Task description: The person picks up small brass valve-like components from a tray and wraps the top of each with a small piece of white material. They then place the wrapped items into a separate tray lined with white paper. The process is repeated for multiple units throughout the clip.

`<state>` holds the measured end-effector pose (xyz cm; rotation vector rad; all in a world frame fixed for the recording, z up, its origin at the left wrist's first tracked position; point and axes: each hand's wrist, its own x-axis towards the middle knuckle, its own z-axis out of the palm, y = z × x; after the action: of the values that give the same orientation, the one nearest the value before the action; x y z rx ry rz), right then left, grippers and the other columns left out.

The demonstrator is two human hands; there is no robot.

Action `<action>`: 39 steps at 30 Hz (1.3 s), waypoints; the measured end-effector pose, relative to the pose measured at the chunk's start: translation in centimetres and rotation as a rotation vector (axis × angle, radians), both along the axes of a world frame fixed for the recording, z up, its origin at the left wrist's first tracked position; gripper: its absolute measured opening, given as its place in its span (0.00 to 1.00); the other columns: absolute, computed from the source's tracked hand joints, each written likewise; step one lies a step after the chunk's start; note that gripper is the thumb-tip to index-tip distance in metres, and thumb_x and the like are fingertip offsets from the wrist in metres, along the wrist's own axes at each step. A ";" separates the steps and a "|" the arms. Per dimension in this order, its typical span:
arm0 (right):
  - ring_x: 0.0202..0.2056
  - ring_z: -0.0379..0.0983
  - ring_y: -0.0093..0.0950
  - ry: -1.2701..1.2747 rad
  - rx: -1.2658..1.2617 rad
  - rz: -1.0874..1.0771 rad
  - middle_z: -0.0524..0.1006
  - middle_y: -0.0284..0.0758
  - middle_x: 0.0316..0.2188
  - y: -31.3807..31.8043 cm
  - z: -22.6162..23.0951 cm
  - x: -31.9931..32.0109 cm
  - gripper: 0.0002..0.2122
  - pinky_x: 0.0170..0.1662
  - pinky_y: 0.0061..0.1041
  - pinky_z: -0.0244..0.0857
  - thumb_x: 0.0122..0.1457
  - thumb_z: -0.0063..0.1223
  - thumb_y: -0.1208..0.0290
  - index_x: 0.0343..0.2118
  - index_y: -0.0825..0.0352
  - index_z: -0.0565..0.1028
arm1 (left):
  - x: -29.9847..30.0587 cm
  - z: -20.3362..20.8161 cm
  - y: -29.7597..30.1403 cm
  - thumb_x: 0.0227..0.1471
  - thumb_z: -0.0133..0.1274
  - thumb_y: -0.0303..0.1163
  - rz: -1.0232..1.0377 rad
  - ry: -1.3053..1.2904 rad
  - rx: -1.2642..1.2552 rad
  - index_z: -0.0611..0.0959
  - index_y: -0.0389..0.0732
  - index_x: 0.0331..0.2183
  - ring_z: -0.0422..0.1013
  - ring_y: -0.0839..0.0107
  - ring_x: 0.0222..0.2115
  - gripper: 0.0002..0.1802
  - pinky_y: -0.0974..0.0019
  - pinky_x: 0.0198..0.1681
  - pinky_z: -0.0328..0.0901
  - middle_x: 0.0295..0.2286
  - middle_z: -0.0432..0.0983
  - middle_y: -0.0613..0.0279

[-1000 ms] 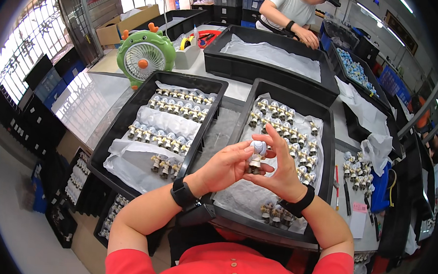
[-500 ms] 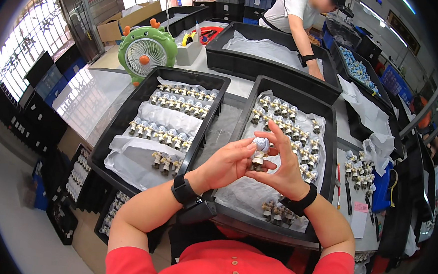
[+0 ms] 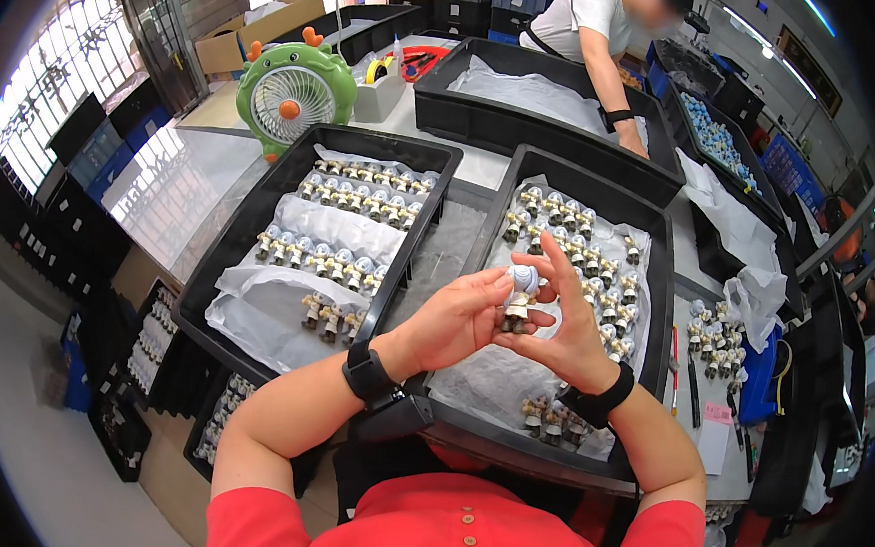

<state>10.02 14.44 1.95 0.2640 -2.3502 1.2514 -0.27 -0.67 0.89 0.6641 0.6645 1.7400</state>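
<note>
A small figurine (image 3: pixel 521 297) with pale bluish hair, a white-and-gold outfit and dark feet stands upright between my hands, above the right-hand black tray (image 3: pixel 661 317). My left hand (image 3: pixel 463 317) pinches it near the head with thumb and fingertips. From the other side my right hand (image 3: pixel 566 327) curves around it, thumb by its feet and index finger raised. Similar figurines (image 3: pixel 608 269) lie in rows on white lining sheet in that tray, with a few more near its front edge. The left-hand black tray (image 3: pixel 191 299) holds rows of the same figurines, partly under folded white sheets.
A green fan (image 3: pixel 293 96) stands behind the left tray. Another black tray (image 3: pixel 556 140) lies farther back, with a co-worker's arm (image 3: pixel 602 78) reaching into it. To the right are loose figurines (image 3: pixel 719 341), a red brush (image 3: pixel 674 373) and a paper tag (image 3: pixel 715 441).
The figurine has turned slightly, showing more of its white-and-gold side. Both hands keep nearly the same place around it. My head view has shifted a little.
</note>
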 end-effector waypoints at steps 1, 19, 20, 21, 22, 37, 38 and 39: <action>0.49 0.66 0.31 -0.006 -0.006 -0.004 0.67 0.41 0.52 0.1 0.0 0.0 0.49 0.48 0.28 0.66 0.37 0.71 0.72 0.62 0.61 0.49 | 0.0 0.1 0.1 0.62 0.37 0.42 -0.002 0.002 0.001 0.60 0.38 0.57 0.68 0.62 0.47 0.26 0.60 0.48 0.66 0.52 0.63 0.51; 0.52 0.63 0.31 -0.069 0.004 0.011 0.66 0.35 0.53 0.1 -0.2 0.0 0.39 0.53 0.30 0.57 0.35 0.71 0.70 0.55 0.63 0.64 | 0.2 0.6 -0.2 0.56 0.51 0.41 0.129 0.074 -0.180 0.73 0.40 0.43 0.74 0.74 0.35 0.18 0.71 0.33 0.69 0.35 0.72 0.67; 0.52 0.63 0.30 -0.075 0.007 0.000 0.66 0.35 0.53 0.2 -0.4 0.1 0.40 0.52 0.29 0.58 0.35 0.71 0.69 0.56 0.63 0.64 | 0.0 0.8 -0.3 0.56 0.52 0.41 0.136 0.117 -0.226 0.73 0.40 0.43 0.74 0.74 0.35 0.17 0.71 0.33 0.69 0.34 0.72 0.67; 0.51 0.63 0.29 -0.084 0.007 -0.016 0.66 0.35 0.53 0.4 -0.7 0.2 0.40 0.50 0.29 0.59 0.36 0.71 0.68 0.56 0.63 0.63 | -0.1 0.9 -0.5 0.56 0.52 0.41 0.137 0.158 -0.275 0.74 0.41 0.42 0.74 0.74 0.35 0.17 0.72 0.33 0.69 0.34 0.72 0.68; 0.51 0.64 0.29 -0.055 0.009 -0.010 0.66 0.34 0.53 0.6 -0.9 0.1 0.41 0.48 0.28 0.59 0.36 0.71 0.67 0.57 0.62 0.62 | -0.4 1.3 -0.8 0.55 0.53 0.42 0.127 0.189 -0.297 0.74 0.41 0.42 0.73 0.76 0.35 0.17 0.72 0.34 0.69 0.33 0.73 0.68; 0.47 0.65 0.25 -0.076 -0.144 -0.012 0.70 0.33 0.49 0.3 -0.1 0.2 0.31 0.45 0.23 0.59 0.44 0.62 0.73 0.55 0.64 0.65 | -8.9 3.7 -18.5 0.45 0.60 0.34 -0.222 1.433 -1.322 0.73 0.43 0.50 0.73 0.71 0.25 0.28 0.69 0.29 0.67 0.27 0.77 0.57; 0.46 0.66 0.24 -0.066 -0.129 -0.016 0.70 0.33 0.48 0.1 0.0 0.2 0.29 0.44 0.22 0.60 0.45 0.60 0.75 0.54 0.64 0.67 | -9.3 2.8 -19.1 0.43 0.60 0.34 -0.212 1.510 -1.397 0.72 0.43 0.51 0.73 0.69 0.24 0.30 0.68 0.29 0.68 0.27 0.77 0.56; 0.45 0.67 0.24 -0.075 -0.130 -0.018 0.70 0.33 0.47 0.1 0.0 0.2 0.28 0.43 0.22 0.60 0.45 0.60 0.74 0.53 0.64 0.67 | -9.8 2.2 -19.2 0.42 0.61 0.34 -0.202 1.515 -1.417 0.72 0.43 0.51 0.73 0.68 0.25 0.32 0.67 0.28 0.68 0.28 0.77 0.55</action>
<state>10.23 14.58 1.96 0.1558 -2.3158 1.4219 -10.02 -19.85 3.09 0.7946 2.3434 -0.0422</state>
